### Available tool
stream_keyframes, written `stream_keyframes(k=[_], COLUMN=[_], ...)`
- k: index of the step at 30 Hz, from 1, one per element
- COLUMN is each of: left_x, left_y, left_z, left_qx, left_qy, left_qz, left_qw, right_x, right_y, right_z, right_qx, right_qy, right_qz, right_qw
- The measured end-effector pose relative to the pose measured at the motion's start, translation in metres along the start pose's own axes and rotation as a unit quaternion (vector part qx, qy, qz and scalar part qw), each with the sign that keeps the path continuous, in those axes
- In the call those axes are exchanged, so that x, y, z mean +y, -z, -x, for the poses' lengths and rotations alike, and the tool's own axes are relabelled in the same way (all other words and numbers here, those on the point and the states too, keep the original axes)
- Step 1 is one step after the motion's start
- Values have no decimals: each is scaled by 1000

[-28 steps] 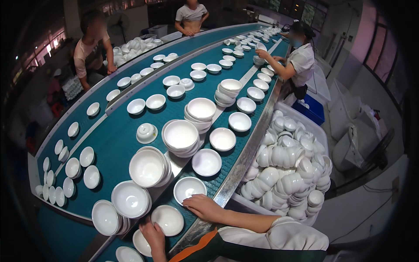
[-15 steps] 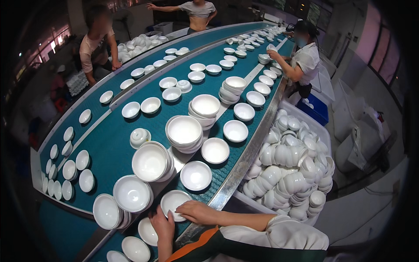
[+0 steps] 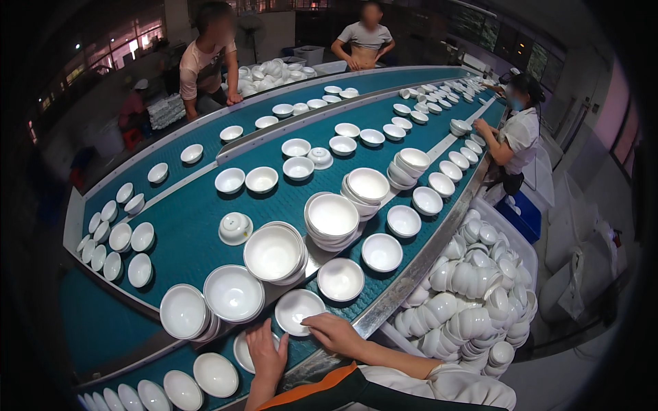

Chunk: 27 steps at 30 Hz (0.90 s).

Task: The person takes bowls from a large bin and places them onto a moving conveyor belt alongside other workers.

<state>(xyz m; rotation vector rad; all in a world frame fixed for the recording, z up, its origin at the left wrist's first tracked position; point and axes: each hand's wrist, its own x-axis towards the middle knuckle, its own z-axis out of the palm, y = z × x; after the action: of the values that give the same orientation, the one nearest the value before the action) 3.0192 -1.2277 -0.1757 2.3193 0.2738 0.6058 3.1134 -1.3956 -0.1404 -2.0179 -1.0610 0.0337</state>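
Observation:
My right hand (image 3: 335, 333) reaches over the near-right rim of a white bowl (image 3: 296, 309) on the belt, its fingers close together on the rim and fingertips inside. My left hand (image 3: 267, 351) lies over another white bowl (image 3: 244, 353) just to the left, thumb apart from the fingers. It partly covers that bowl. Both bowls stand in the near row along the belt's edge, which goes on with a bowl (image 3: 340, 279) farther up and a bowl (image 3: 216, 375) nearer. Beside them stand stacks of white bowls (image 3: 233, 293).
The teal conveyor belt (image 3: 185, 226) carries many bowls, including an upside-down bowl (image 3: 236, 228). Right of its metal edge (image 3: 411, 277) is a bin heaped with bowls (image 3: 466, 294). A person (image 3: 514, 140) works at the far right; two others stand across the belt.
The view has swung, so the scene sits farther right. My left hand has left the bowl under my right hand and come over the neighbouring one. My right hand stays at its bowl.

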Motion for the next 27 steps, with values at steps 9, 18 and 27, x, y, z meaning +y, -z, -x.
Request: stream_keyframes(k=[9, 18, 27], left_x=[-38, -4, -36], left_y=[9, 11, -3], left_z=[-1, -7, -16], left_qx=[-42, 15, -31], left_qy=[106, -4, 25], left_qz=[-1, -26, -83], left_qw=[993, 1000, 996], right_x=[13, 10, -4], right_y=[12, -7, 4], right_z=[-2, 0, -14], right_qx=[29, -101, 3], right_qy=[-1, 35, 7], right_qz=[112, 113, 72], right_qw=[993, 988, 997])
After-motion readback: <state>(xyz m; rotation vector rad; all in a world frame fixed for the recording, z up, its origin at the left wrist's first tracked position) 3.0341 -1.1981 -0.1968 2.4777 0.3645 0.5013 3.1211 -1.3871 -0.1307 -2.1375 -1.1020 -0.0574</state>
